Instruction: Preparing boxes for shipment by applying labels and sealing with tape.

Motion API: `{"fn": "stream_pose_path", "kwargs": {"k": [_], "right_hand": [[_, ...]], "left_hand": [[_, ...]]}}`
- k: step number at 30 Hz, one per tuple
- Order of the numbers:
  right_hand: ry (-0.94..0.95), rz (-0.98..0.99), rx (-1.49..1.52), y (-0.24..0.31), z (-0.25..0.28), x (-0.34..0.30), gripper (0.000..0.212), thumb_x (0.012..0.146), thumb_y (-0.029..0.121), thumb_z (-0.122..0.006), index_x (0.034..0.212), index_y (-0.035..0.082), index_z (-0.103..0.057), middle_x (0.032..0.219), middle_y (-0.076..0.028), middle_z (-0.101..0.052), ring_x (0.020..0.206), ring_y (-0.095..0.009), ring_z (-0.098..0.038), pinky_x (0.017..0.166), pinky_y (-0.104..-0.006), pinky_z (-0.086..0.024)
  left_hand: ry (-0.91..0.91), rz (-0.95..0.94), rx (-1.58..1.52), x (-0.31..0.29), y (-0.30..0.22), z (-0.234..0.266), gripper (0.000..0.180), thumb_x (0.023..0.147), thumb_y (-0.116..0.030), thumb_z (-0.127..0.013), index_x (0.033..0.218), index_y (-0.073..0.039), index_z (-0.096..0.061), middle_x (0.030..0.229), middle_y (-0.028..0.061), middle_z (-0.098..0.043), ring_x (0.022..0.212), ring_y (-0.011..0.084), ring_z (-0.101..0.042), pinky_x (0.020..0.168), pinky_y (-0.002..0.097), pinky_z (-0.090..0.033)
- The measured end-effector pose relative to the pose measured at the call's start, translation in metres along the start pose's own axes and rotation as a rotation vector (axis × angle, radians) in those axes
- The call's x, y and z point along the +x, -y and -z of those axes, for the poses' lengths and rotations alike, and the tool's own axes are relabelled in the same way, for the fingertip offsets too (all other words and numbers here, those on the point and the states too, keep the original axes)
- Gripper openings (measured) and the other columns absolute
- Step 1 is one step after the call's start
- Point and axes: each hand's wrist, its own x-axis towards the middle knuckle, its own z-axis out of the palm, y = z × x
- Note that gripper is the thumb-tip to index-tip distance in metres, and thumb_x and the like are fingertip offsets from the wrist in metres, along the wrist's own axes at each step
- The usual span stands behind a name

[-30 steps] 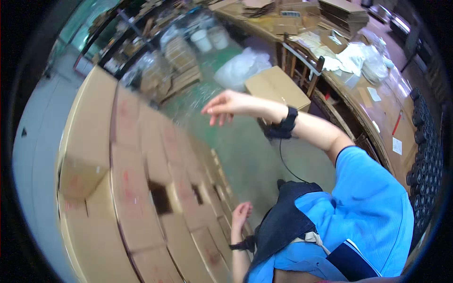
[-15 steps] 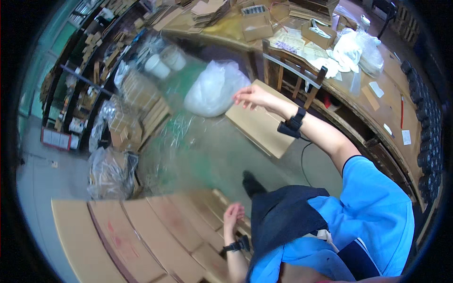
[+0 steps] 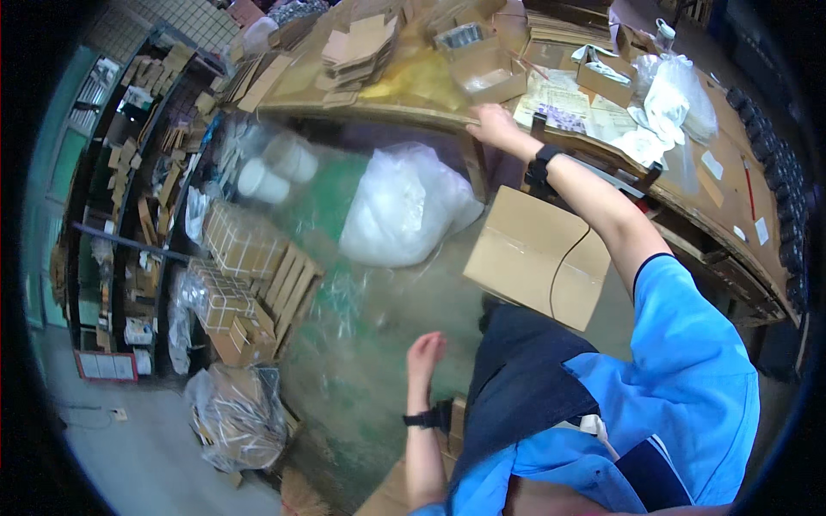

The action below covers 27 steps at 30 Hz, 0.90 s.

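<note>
My right hand (image 3: 501, 129) reaches out over the front edge of the worktable (image 3: 396, 116), close to an open cardboard box (image 3: 495, 62) with something pale inside. Its fingers are foreshortened and slightly blurred, so their grip cannot be made out. Below that wrist, a closed cardboard carton (image 3: 538, 249) stands on the floor with a dark cable hanging across it. Lower down, in front of my body, my left hand (image 3: 425, 354) hangs above the floor with its fingers loosely curled and nothing visible in them. Both wrists wear black straps with small devices.
A big translucent bag of white material (image 3: 404, 206) sits on the floor beside the carton. At left, shelves (image 3: 155, 172) hold cardboard pieces, with strapped cartons (image 3: 232, 249) and a plastic-wrapped bundle (image 3: 237, 413) near them. A wooden chair (image 3: 594, 155) stands against the table.
The view has turned, and most of the large cartons at lower left have left the picture. My right arm has moved up toward the table; my left hand is now over the floor.
</note>
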Motion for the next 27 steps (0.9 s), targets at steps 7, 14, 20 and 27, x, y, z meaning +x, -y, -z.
{"fn": "stream_pose_path", "kwargs": {"k": [7,14,20,27], "right_hand": [[-0.159,-0.167,-0.328,-0.059,-0.084,0.117,0.037,0.075,0.028,-0.062,0.102,0.003,-0.064,0.108,-0.018,-0.063,0.104,-0.031,-0.057,0.095,-0.0474,-0.037],[0.029,-0.300,-0.304,-0.120,-0.079,0.148,0.030,0.075,0.034,-0.062,0.081,0.005,-0.069,0.083,-0.015,-0.068,0.080,-0.029,-0.066,0.086,-0.0485,-0.043],[-0.087,-0.325,-0.663,-0.170,-0.025,0.121,0.034,0.076,0.031,-0.064,0.099,0.005,-0.065,0.094,-0.014,-0.065,0.088,-0.030,-0.062,0.097,-0.0521,-0.031],[0.333,-0.826,0.591,-0.137,-0.079,0.126,0.047,0.075,0.026,-0.068,0.112,0.001,-0.053,0.084,-0.009,-0.062,0.061,-0.018,-0.060,0.047,-0.0295,-0.047]], "left_hand": [[0.156,0.078,0.093,0.112,-0.060,0.025,0.022,0.092,-0.023,-0.056,0.104,-0.006,-0.062,0.092,0.0022,-0.066,0.078,0.0097,-0.061,0.066,0.0227,-0.048],[0.195,0.080,0.173,0.209,-0.126,0.046,0.022,0.094,-0.022,-0.053,0.107,-0.006,-0.061,0.093,0.0047,-0.066,0.080,0.0131,-0.062,0.068,0.0253,-0.049],[0.461,0.074,0.269,0.325,-0.217,0.001,0.027,0.093,-0.023,-0.054,0.113,-0.005,-0.060,0.096,0.0072,-0.066,0.080,0.0147,-0.062,0.070,0.0273,-0.050],[0.695,0.099,-0.120,0.475,-0.321,-0.109,0.042,0.093,-0.023,-0.052,0.130,-0.004,-0.044,0.115,0.0147,-0.059,0.094,0.0237,-0.062,0.080,0.0353,-0.051]]}}
